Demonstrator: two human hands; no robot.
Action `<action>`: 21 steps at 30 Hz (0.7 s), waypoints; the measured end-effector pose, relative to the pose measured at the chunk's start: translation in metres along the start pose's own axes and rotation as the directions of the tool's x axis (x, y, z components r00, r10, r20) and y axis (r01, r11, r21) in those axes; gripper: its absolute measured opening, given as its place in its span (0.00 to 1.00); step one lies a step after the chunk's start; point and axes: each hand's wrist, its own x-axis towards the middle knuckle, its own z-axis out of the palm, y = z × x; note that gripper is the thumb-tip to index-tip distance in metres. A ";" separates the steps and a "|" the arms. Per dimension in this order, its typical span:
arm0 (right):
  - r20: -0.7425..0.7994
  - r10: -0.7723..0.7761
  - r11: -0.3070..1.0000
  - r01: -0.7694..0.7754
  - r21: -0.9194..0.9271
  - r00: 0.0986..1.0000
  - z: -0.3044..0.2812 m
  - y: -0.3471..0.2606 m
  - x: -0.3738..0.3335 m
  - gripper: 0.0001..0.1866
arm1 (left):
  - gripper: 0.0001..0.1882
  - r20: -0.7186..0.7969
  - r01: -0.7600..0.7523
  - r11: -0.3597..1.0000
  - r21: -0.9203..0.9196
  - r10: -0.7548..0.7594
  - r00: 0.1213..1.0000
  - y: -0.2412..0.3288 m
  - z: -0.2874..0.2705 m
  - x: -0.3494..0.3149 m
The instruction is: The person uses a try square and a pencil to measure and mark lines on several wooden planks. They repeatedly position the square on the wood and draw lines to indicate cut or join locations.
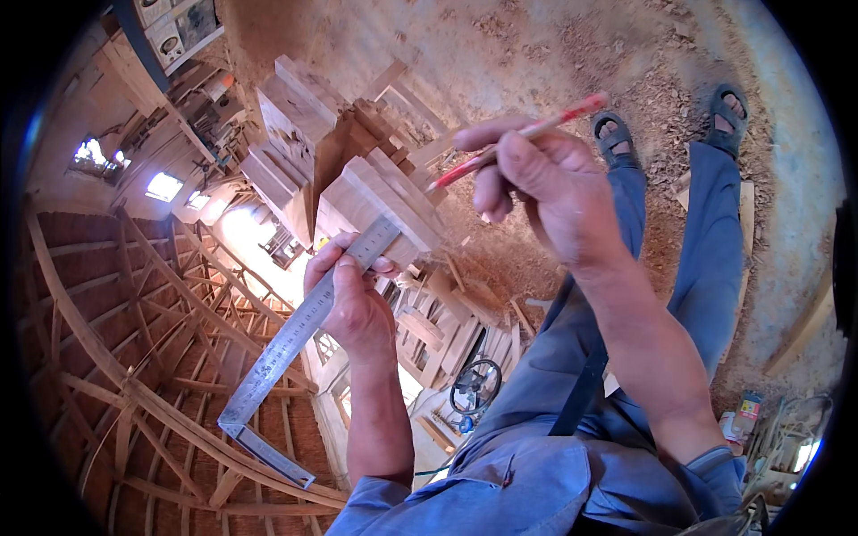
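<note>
Head view: nearest, the right hand [565, 192] is partly closed, with a red pencil [581, 107] pinched between thumb and fingers, its point slanting down toward the timber; whether it touches cannot be told. Just beyond, the left hand [356, 308] is curled around the blade of a metal square [290, 339], thumb on top, the short leg hanging free at the lower left. The blade's upper end appears to lie against the pale face of a timber block [357, 198].

For a clean line, I judge the thumb should press the blade flat, nearer the wood, since the long overhang could tip it. Sight the scale squarely from above; keep the pencil at one slant, its point tight to the metal, and draw in one light pass.

Behind that block, more timber [295, 116] is stacked close by, and farther off, shavings [657, 67] litter the floor [527, 27] around the sandalled feet [728, 114]
</note>
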 end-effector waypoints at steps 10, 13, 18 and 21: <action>-0.007 -0.007 0.996 0.006 -0.083 1.000 0.040 0.055 0.016 0.04 | 0.09 0.020 -0.010 1.000 0.029 0.009 1.000 -0.001 0.000 0.002; -0.019 -0.007 0.988 0.004 -0.154 1.000 0.039 0.055 0.017 0.04 | 0.08 -0.001 -0.007 1.000 0.014 0.007 1.000 0.000 0.002 0.001; 0.016 -0.039 0.957 0.042 -0.287 0.999 0.040 0.052 0.021 0.03 | 0.08 0.000 0.005 1.000 0.027 -0.005 1.000 0.000 0.002 0.002; 0.002 -0.016 0.932 0.016 -0.363 1.000 0.042 0.049 0.021 0.03 | 0.08 0.000 -0.001 1.000 0.026 0.001 1.000 0.000 0.004 0.001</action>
